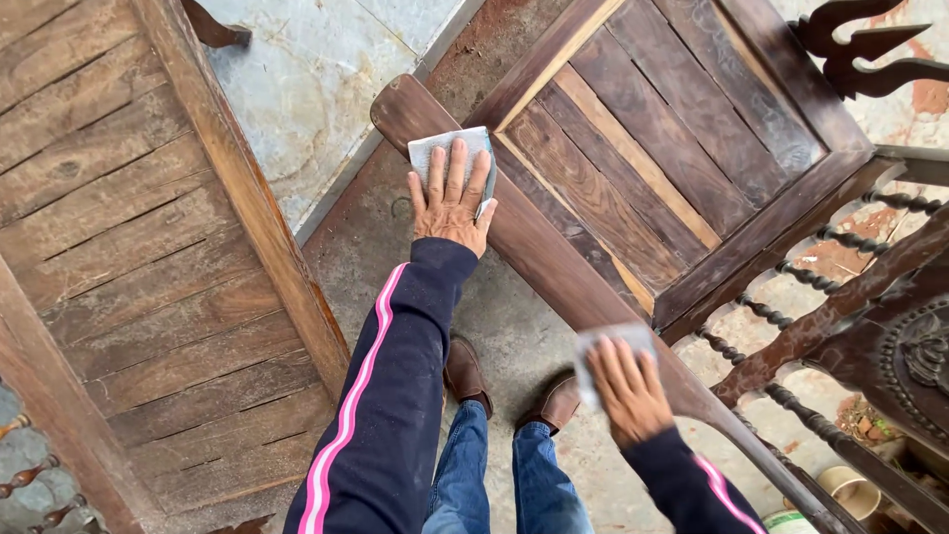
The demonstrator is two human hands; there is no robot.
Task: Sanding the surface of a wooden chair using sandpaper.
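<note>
Now the left hand (452, 203) presses a grey sanding sheet (447, 148) flat on the chair's armrest (534, 247), fingers slightly spread. Lower down, the right hand (630, 389) seems blurred, fingers together on another sheet (605, 346).

Each hand (452, 203) (629, 388) presses sandpaper (447, 148) onto the chair's armrest (554, 267).

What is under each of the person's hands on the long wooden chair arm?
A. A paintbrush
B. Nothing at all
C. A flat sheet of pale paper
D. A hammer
C: the left hand presses flat on a pale grey sheet near the rounded end of the chair arm, and the right hand presses on a second sheet lower down the same arm.
</note>
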